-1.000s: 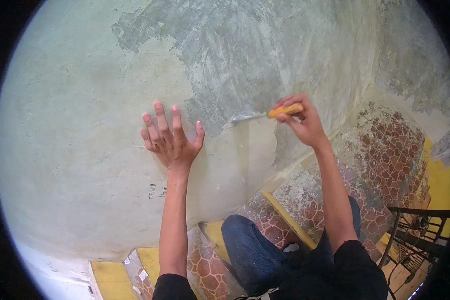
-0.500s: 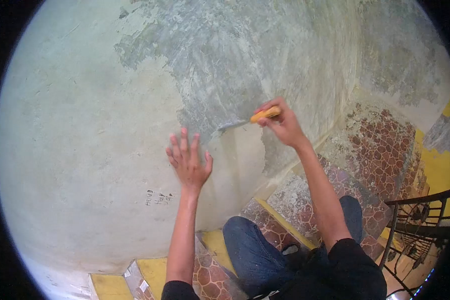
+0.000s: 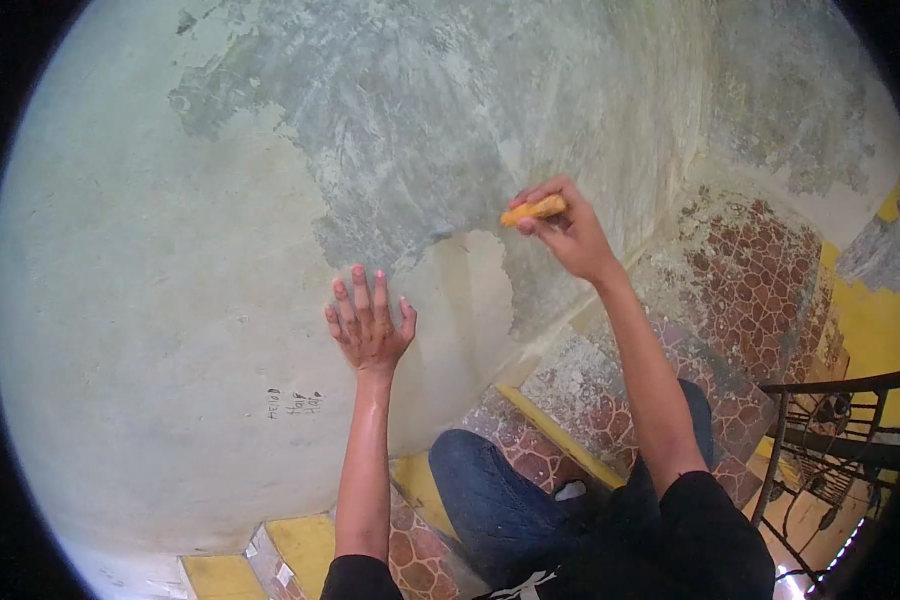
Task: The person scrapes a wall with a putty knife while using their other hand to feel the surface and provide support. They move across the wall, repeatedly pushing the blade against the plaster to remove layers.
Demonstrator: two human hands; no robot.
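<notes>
My left hand (image 3: 372, 330) is spread against the pale painted wall (image 3: 190, 280), its fingertips by the lower edge of a grey bare patch (image 3: 400, 160). To its upper right, my right hand (image 3: 578, 240) is closed around the orange handle of a scraper (image 3: 533, 210). The handle points left along the grey patch, just above a remaining pale painted area (image 3: 480, 280). I cannot make out the blade clearly, nor whether it touches the wall.
Stairs with brown stone-pattern tiles (image 3: 755, 265) and yellow edges (image 3: 560, 435) run along the wall, strewn with pale flakes. A dark metal railing (image 3: 840, 385) stands at right. My bent knee (image 3: 480, 490) is near the wall. Small handwriting (image 3: 295, 403) marks the paint.
My right hand has moved the scraper slightly up from the paint edge. My left hand stays flat on the wall, a little lower on it. The view has shifted somewhat.
</notes>
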